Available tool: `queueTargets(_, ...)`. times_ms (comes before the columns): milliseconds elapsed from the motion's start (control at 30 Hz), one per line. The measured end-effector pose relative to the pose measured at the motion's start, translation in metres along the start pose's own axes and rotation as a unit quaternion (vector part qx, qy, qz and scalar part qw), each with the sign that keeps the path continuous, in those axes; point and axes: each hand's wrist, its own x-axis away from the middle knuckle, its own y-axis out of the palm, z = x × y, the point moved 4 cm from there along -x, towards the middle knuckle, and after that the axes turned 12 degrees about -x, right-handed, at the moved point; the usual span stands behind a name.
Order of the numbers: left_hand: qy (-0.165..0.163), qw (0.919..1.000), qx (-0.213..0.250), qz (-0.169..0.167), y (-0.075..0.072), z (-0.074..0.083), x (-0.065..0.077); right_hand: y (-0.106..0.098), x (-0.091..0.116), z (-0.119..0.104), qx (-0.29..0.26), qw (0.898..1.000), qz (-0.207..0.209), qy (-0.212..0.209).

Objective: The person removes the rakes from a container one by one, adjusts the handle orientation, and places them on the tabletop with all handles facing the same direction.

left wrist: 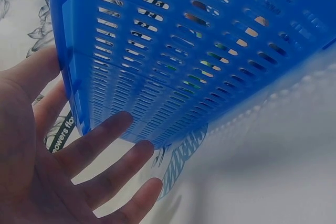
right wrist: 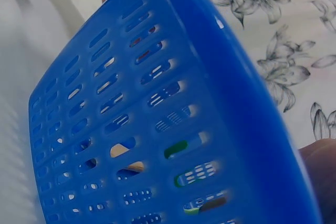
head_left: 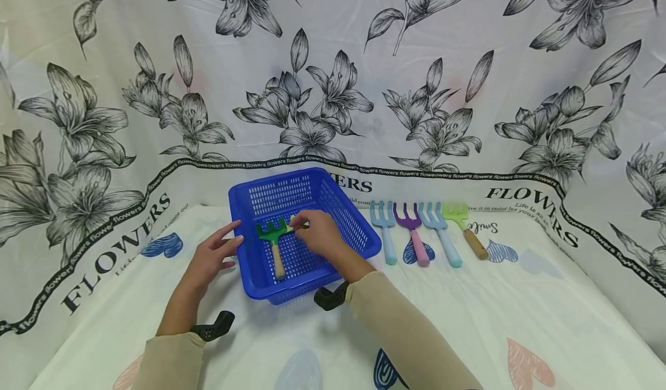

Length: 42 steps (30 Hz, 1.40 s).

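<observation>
A blue perforated basket (head_left: 255, 293) stands on the white cloth. In it lies a hand rake (head_left: 273, 235) with green tines and a pale wooden handle. My right hand (head_left: 318, 234) reaches over the basket and pinches a small yellow-green tool (head_left: 289, 228), mostly hidden by the fingers; its kind cannot be told. At the left rim, my left hand (head_left: 209, 257) touches the basket with spread fingers. Those fingers (left wrist: 107, 135) lie along the outer wall in the left wrist view. In the right wrist view, the basket wall (right wrist: 157, 93) hides most of the right hand (right wrist: 321, 163).
Right of the basket, several hand forks and rakes lie in a row: a blue one (head_left: 387, 234), a purple-and-pink one (head_left: 413, 234), another blue one (head_left: 442, 234) and a lime one with a brown handle (head_left: 470, 237). A flower-printed curtain (head_left: 374, 112) hangs behind.
</observation>
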Motion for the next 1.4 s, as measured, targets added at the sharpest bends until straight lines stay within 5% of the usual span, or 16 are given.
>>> queueTargets(400,0.006,1.0,0.001,-0.001,-0.001,0.0,-0.001,-0.011,0.001,0.006,0.0,0.993,0.108,0.045)
queueTargets(1033,0.011,0.9999,0.002,0.001,-0.002,0.001,-0.001,-0.034,0.004,0.008,-0.043,0.987,0.151,0.033)
queueTargets(1200,0.01,0.9999,0.004,0.0,-0.002,0.001,-0.001,-0.047,0.009,0.014,-0.087,0.986,0.144,0.016)
queueTargets(1400,0.002,1.0,0.002,0.001,-0.002,0.0,-0.001,-0.063,0.018,0.019,-0.192,0.968,0.156,-0.041)
